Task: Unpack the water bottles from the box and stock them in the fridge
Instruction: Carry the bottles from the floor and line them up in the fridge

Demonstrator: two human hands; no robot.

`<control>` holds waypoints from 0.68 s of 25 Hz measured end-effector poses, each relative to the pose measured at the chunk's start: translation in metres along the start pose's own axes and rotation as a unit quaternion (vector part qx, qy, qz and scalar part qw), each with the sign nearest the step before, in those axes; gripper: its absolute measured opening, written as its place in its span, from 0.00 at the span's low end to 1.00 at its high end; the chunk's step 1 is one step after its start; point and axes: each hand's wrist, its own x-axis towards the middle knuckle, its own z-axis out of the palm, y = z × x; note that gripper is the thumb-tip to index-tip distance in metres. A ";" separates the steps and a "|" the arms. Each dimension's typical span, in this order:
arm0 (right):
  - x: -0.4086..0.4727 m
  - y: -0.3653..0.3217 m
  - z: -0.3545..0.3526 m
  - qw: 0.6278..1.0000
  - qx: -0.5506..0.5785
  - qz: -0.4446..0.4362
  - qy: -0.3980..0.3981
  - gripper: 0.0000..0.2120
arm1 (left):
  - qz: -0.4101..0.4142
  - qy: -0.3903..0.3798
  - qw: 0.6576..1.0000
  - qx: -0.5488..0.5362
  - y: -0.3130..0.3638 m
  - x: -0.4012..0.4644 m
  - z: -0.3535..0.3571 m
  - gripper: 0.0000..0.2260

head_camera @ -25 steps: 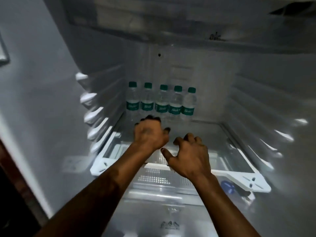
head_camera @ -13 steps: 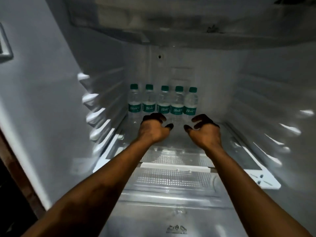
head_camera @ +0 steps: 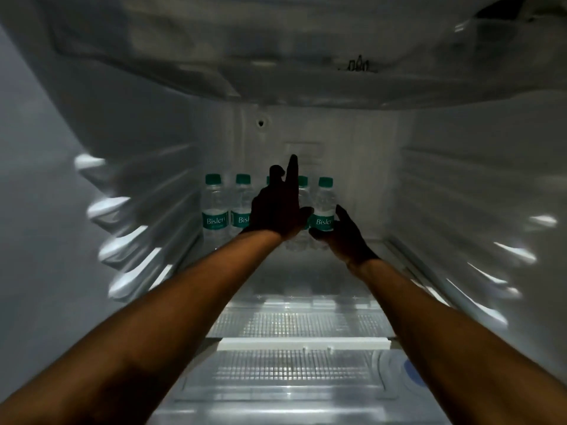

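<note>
Dim white fridge interior (head_camera: 460, 167); ribbed side walls are catching glare, and shelf-support lugs are running down the left wall. A clear glass shelf with a white front rail (head_camera: 303, 343) is spanning the cavity.

Five clear plastic water bottles with green caps and green labels (head_camera: 215, 210) are standing upright in a row against the back wall, on the shelf.

Left hand (head_camera: 276, 210) is reaching in front of the middle bottles, hiding most of the third; fingers are extended upward, holding nothing. Right hand (head_camera: 345, 237) is gripping the rightmost green-capped bottle (head_camera: 322, 207) at label height, thumb and fingers curling round it. Both forearms are stretching across the shelf.
</note>
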 end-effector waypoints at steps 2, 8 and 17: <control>0.004 0.005 -0.001 1.000 -0.001 -0.017 0.002 0.31 | 0.007 -0.030 0.998 0.046 -0.002 0.007 0.006 0.47; 0.005 0.017 -0.006 1.000 -0.003 -0.022 -0.002 0.26 | -0.021 -0.013 1.000 0.010 0.002 0.002 0.023 0.40; -0.011 0.000 -0.009 0.999 0.046 0.010 0.000 0.23 | -0.001 0.009 0.987 -0.160 0.003 -0.012 0.013 0.42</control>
